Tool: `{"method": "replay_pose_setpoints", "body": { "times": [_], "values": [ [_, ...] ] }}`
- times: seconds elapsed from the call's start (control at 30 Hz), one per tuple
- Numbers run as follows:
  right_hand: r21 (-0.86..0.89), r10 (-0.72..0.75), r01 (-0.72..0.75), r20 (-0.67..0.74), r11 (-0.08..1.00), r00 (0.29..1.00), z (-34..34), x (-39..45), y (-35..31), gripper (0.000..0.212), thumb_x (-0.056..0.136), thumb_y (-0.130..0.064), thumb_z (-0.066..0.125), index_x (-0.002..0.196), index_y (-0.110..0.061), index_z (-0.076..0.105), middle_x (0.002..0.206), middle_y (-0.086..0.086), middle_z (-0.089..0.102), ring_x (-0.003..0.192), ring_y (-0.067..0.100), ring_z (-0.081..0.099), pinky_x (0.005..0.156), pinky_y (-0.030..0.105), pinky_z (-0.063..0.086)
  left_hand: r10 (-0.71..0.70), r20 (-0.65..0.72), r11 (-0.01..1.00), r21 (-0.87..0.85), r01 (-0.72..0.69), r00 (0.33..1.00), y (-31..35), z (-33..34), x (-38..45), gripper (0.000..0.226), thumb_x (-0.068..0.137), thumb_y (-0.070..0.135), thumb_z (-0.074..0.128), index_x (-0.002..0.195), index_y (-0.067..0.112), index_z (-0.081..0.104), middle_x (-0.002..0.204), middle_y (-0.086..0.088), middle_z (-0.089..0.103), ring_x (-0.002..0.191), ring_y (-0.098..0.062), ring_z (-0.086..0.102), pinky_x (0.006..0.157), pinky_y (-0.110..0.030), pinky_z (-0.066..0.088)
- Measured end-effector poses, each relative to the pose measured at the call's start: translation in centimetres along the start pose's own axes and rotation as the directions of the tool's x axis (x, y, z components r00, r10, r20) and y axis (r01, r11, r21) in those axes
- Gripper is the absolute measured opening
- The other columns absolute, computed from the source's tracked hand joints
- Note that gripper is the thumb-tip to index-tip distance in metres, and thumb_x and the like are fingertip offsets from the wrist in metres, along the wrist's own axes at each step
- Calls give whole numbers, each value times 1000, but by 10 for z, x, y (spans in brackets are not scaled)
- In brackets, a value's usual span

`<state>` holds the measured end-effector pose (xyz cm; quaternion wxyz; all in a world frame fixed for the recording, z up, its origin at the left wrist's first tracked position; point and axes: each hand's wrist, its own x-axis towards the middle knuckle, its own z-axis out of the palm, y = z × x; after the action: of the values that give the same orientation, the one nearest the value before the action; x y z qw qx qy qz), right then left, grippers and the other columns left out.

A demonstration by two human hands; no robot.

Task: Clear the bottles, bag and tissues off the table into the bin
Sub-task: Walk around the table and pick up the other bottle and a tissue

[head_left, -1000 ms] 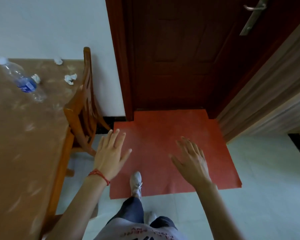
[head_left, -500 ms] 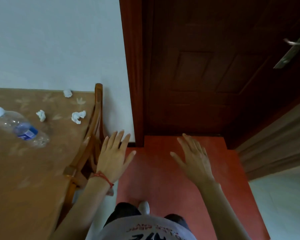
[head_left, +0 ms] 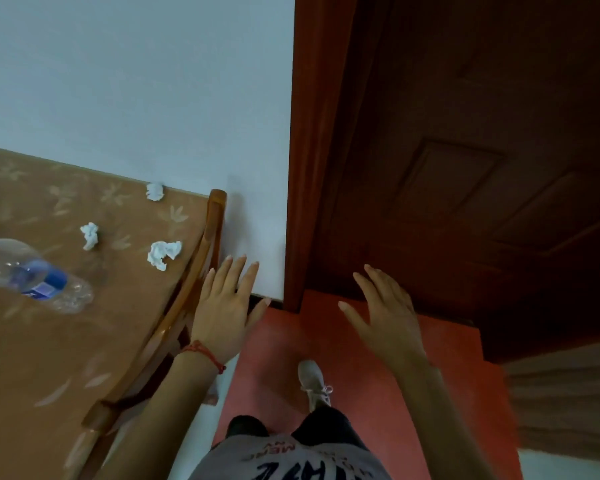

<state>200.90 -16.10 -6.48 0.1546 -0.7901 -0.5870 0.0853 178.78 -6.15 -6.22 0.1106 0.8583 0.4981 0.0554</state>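
A clear plastic bottle [head_left: 32, 275] with a blue label lies on its side on the brown patterned table [head_left: 49, 341] at the left. Three crumpled white tissues rest farther back: one [head_left: 163, 253] near the table's right edge, one [head_left: 90, 235] left of it, one [head_left: 154, 191] against the wall. My left hand [head_left: 224, 308] hovers open, fingers spread, just right of the table over the chair back. My right hand [head_left: 387, 315] is open too, held above the red mat. Neither hand holds anything. No bin or bag is in view.
A wooden chair [head_left: 201, 271] is pushed in along the table's right edge. A dark red-brown door [head_left: 465, 168] and its frame stand ahead, with a red floor mat [head_left: 361, 393] below. A white shoe [head_left: 314, 382] steps on the mat. The pale wall [head_left: 136, 81] backs the table.
The view has moved forward and tilted up toward the wall and door; the table, bottle and tissues now sit closer and lower in frame. Both hands stay open and empty.
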Motion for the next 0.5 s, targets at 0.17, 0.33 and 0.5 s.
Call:
{"method": "replay_pose_setpoints", "body": {
  "times": [0.17,0.33,0.5],
  "values": [
    [-8,-152,153,81,988,985,-6,78,12,57,89,-47,49,137,-17,41,150,6,33,139,21,25,111,34,17,-124,-50,992,-8,124,991,6,-3,43,81,88,60,2,133,6,43,139,-20,44,132,-37,35,109,-48,20],
    [25,-313,312,116,950,943,-10,138,9,56,89,-45,52,135,-15,43,148,8,36,137,24,29,110,37,22,-264,-94,964,-37,262,960,13,-12,67,78,90,57,7,128,2,49,134,-23,48,127,-41,41,104,-55,32],
    [60,-488,486,191,872,852,-1,182,-7,57,89,-47,49,136,-15,41,148,7,35,138,23,28,111,36,21,-430,-140,903,-64,425,892,10,-16,68,73,91,54,15,127,2,49,134,-22,50,126,-39,43,102,-55,35]
  ]
}}
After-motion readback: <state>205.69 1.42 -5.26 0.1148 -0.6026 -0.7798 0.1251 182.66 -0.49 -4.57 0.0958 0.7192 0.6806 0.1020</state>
